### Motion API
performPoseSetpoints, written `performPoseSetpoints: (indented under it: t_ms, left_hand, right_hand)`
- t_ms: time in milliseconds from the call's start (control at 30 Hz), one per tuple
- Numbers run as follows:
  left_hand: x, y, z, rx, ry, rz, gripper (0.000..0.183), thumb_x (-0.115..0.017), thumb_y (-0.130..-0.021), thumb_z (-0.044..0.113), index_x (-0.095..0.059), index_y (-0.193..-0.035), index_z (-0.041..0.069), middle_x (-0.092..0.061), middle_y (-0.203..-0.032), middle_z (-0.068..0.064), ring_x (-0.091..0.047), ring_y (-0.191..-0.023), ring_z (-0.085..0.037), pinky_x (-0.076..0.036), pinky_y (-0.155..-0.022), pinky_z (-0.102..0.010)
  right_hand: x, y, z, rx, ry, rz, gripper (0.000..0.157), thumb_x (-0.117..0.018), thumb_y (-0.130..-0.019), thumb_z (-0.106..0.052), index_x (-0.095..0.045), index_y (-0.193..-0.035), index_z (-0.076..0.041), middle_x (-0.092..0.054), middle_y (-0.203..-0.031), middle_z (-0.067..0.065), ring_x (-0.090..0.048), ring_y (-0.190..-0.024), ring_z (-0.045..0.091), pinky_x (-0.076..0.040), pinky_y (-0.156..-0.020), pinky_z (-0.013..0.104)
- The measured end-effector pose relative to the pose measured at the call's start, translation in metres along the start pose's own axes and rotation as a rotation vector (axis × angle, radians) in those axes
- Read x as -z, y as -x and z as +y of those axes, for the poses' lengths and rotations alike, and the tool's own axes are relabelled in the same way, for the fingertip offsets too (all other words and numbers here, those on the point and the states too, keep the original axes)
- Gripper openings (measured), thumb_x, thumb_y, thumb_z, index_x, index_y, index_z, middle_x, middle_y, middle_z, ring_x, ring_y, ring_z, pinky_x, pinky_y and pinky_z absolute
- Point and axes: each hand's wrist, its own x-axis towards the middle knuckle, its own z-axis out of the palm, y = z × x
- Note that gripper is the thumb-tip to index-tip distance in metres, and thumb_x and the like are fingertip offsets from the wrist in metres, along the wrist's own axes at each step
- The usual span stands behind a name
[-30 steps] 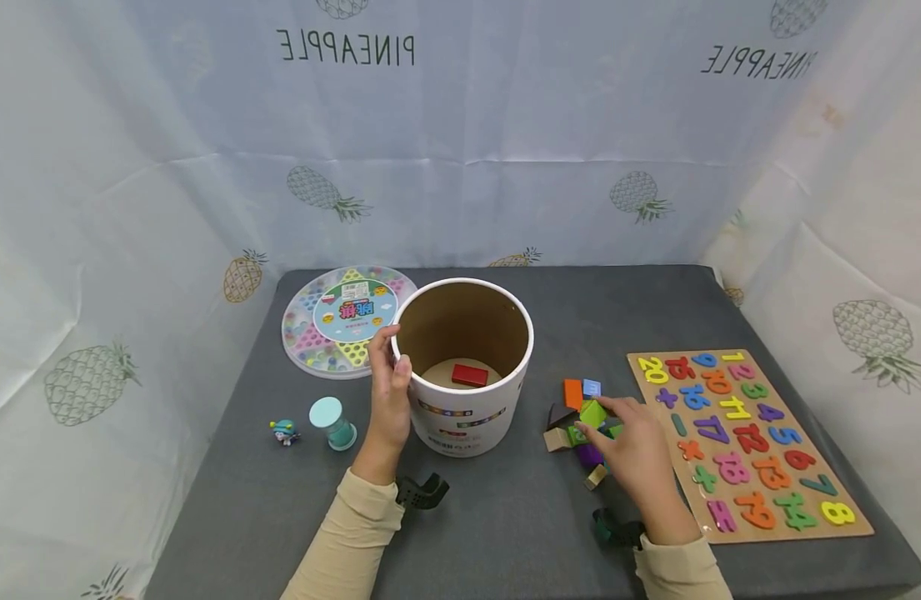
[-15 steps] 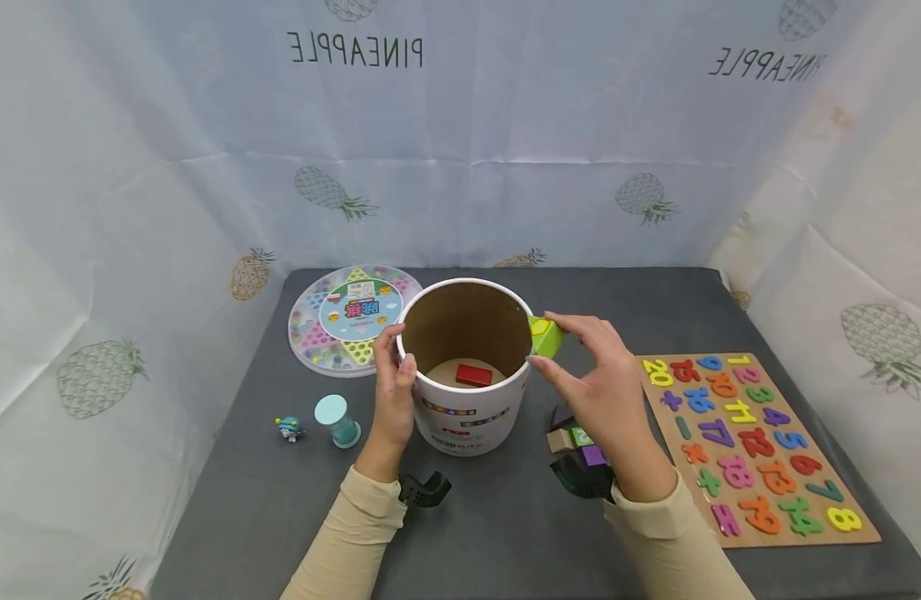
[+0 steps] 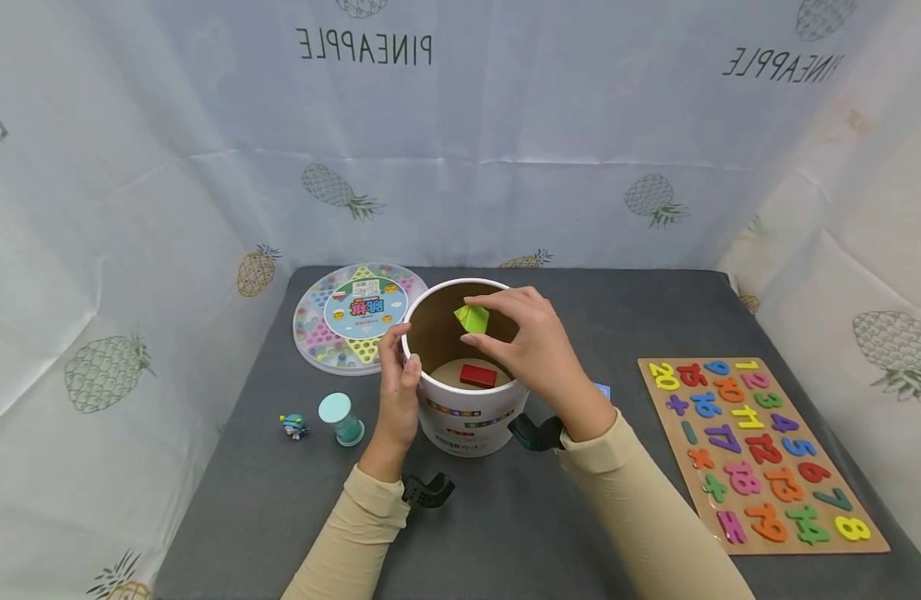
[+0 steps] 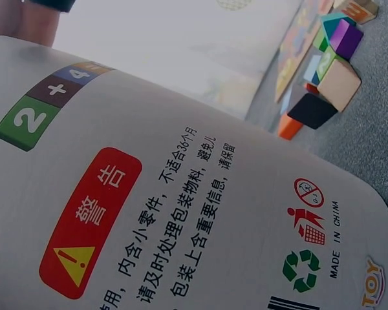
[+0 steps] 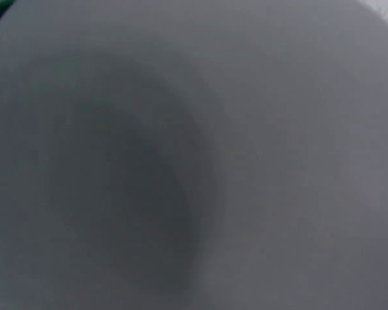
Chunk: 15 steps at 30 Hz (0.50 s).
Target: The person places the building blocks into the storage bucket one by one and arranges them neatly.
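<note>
A white round bucket [image 3: 471, 421] stands upright on the table, with a red block [image 3: 478, 376] lying on its bottom. My left hand [image 3: 397, 404] grips the near left of its rim. Over the bucket's mouth, my right hand [image 3: 535, 346] pinches a light green block [image 3: 473, 319] between thumb and fingers. Printed warnings cover the bucket wall [image 4: 200, 194] in the left wrist view. Beyond it lies a pile of blocks, among them a purple block [image 4: 346, 39] and a black block [image 4: 310, 108]. In the head view my right arm mostly hides that pile. A blurred grey surface fills the right wrist view.
A wooden number board [image 3: 760, 454] lies on the right of the table. To the left stand a teal-topped hourglass [image 3: 342, 418] and a small figurine [image 3: 293, 427]. Behind them lies a round game board [image 3: 358, 318]. A pineapple-print curtain [image 3: 490, 125] hangs around the table.
My right hand has taken the light green block from the pile and carried it up and left over the bucket. My left hand keeps its grip on the rim.
</note>
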Motion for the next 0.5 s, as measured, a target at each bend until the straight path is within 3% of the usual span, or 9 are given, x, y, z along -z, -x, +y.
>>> performPoseSetpoints:
  t_ms: [167, 333, 500]
  left_hand:
    - [0.000, 0.000, 0.001, 0.000, -0.004, 0.002, 0.053, -0.037, -0.090, 0.022, -0.023, -0.138, 0.006, -0.024, -0.147, -0.013, -0.014, -0.140, -0.025, -0.010, -0.109, -0.053]
    - [-0.001, 0.001, 0.001, 0.001, -0.011, 0.007, 0.052, -0.037, -0.090, 0.022, -0.023, -0.138, 0.007, -0.026, -0.146, -0.013, -0.019, -0.138, -0.026, -0.014, -0.108, -0.056]
    - [-0.003, 0.000, 0.001, 0.004, -0.006, 0.014, 0.052, -0.038, -0.090, 0.023, -0.024, -0.138, 0.010, -0.029, -0.145, -0.013, -0.025, -0.134, -0.032, -0.019, -0.102, -0.065]
  right_hand:
    - [-0.006, -0.001, 0.003, 0.011, 0.062, -0.030, 0.043, -0.081, -0.075, -0.024, -0.069, -0.116, -0.017, -0.066, -0.112, -0.002, -0.049, -0.105, 0.020, -0.039, -0.089, 0.041]
    - [0.003, 0.016, 0.007, 0.002, 0.033, 0.097, 0.031, -0.077, -0.080, -0.020, -0.070, -0.110, -0.017, -0.065, -0.108, -0.003, -0.049, -0.104, 0.020, -0.036, -0.091, 0.042]
    - [0.028, 0.055, 0.018, -0.084, 0.012, 0.202, 0.024, -0.074, -0.082, -0.014, -0.071, -0.106, -0.016, -0.063, -0.105, -0.005, -0.051, -0.103, 0.017, -0.039, -0.089, 0.039]
